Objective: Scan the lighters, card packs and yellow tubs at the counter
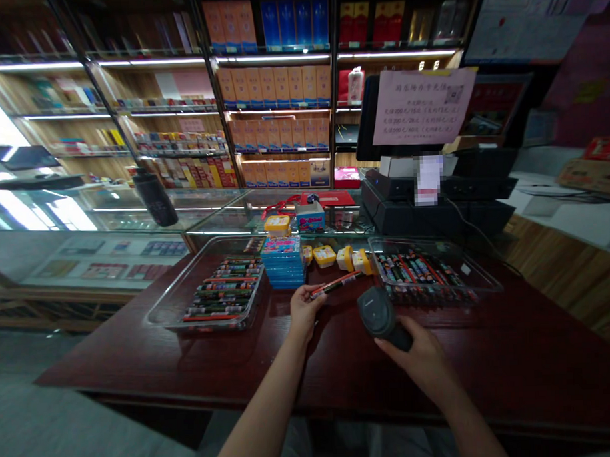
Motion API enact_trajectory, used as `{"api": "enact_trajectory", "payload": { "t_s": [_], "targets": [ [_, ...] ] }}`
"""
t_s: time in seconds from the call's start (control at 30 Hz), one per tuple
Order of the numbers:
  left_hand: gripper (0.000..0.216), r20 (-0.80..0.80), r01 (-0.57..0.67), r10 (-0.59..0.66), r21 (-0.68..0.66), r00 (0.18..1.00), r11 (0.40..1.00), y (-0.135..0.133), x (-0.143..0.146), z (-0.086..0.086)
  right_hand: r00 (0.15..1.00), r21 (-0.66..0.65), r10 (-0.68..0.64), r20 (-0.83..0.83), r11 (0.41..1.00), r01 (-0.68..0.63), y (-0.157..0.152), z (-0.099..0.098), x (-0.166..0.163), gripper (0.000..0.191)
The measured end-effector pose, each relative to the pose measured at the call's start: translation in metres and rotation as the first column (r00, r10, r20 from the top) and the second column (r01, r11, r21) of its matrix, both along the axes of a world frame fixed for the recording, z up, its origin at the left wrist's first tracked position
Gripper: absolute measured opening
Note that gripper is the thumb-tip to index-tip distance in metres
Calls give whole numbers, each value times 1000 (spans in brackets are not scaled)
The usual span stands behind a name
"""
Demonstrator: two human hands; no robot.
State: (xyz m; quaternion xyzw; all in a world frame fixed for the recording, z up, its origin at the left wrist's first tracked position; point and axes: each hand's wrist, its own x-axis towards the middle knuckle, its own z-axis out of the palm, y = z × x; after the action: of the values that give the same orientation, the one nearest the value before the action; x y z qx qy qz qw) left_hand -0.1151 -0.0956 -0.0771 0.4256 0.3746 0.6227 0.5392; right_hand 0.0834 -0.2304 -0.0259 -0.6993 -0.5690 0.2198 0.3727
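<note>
Left of the stack [285, 264] we see the left tray [173, 306], its sticks laid mostly side by side, probably to keep them orderly. The stack itself has its flat blue boxes piled squarely, likely to save room, with a tub [277, 224] on top. Just right of the stack and nearer us, our left hand [304, 312] pinches the stick [339, 282] by its near end, leaving most of its length bare; whether it is one or two together, we cannot tell. Further right, our right hand [422, 351], well apart from the left, is wrapped around the grip of the scanner [376, 312], leaving its head unobstructed. Beyond it, the right tray [487, 283] holds more sticks.

As for writing, lettering on the stack and the blue box [311, 221] behind it is too small to read surely, as are the stick's labels. Behind and right of the stack, the pink sign [423, 108] carries Chinese lines; we make out "500元" in its lowest large one.
</note>
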Motion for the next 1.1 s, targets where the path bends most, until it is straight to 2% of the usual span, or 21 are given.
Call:
{"api": "enact_trajectory", "payload": {
  "t_s": [0.1, 0.2, 0.37, 0.47, 0.57, 0.67, 0.73, 0.8, 0.87, 0.93, 0.97, 1.03, 1.07, 1.1],
  "targets": [
    [42, 16, -10, 11, -20, 1000, 1000, 2, -1, -3, 920, -24, -8, 391, 1000, 18, 8, -1, 6, 31],
    [47, 48, -26, 28, -37, 998, 999, 2, -1, -5, 816, -31, 36, 576, 999, -22, 17, -13, 11, 32],
    [46, 100, -58, 58, -1, 993, 998, -3, 0, 2, 736, 58, -18, 676, 998, -28, 26, -45, 15, 34],
    [43, 99, -91, 85, 58, 991, 994, -9, 1, 12, 723, 112, -7, 691, 989, -98, 27, -58, 20, 36],
    [42, 121, -128, 114, 119, 986, 985, -17, -3, 27, 725, 156, 10, 689, 975, -161, 26, -65, 25, 36],
    [42, 112, -201, 181, 201, 977, 959, -24, -19, 49, 729, 191, -5, 685, 966, -173, 24, -68, 27, 36],
    [41, 93, -317, 304, 271, 948, 909, -27, -40, 68, 731, 204, -17, 682, 964, -169, 22, -69, 27, 36],
    [39, 107, -493, 488, 338, 866, 802, -26, -67, 87, 733, 204, -22, 679, 966, -160, 21, -68, 26, 36],
    [36, 163, -683, 682, 380, 713, 624, -20, -101, 103, 737, 194, -27, 675, 971, -142, 20, -68, 25, 36],
    [35, 208, -806, 807, 380, 553, 454, -7, -136, 113, 741, 188, -28, 671, 973, -133, 20, -68, 24, 38],
    [36, 210, -842, 846, 367, 489, 396, 2, -153, 115, 743, 187, -28, 668, 973, -132, 20, -68, 24, 39],
    [37, 141, -870, 896, 342, 421, 356, 21, -181, 114, 747, 187, -27, 664, 974, -131, 19, -68, 24, 40],
    [35, 90, -871, 906, 327, 414, 366, 30, -191, 111, 749, 184, -26, 662, 975, -128, 19, -68, 24, 40],
    [35, 27, -861, 900, 304, 436, 408, 40, -200, 107, 751, 178, -25, 660, 976, -124, 19, -68, 24, 41]
  ]
}}
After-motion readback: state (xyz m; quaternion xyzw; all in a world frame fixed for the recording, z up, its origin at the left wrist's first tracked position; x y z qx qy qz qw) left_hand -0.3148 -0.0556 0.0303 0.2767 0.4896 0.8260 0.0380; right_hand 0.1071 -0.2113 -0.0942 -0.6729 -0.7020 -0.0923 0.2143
